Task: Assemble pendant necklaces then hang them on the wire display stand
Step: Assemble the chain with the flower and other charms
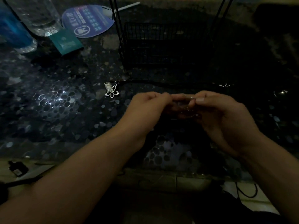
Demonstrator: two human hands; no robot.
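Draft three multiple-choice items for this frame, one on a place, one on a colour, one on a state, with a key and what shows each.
1. Where does the flower pendant lie?
A. inside the wire basket
B. on the table, to the left of the hands
C. on the round fan

2. What colour is the small box beside the round fan?
A. teal green
B. red
C. yellow

3. What are the hands doing?
A. lying flat on the table
B. pinching something small between them
C. lifting the wire basket

Key:
1 B, it rests on the pebble-patterned table.
2 A, its face is teal green.
3 B, the left hand and right hand meet fingertip to fingertip; the item is too dark to name.
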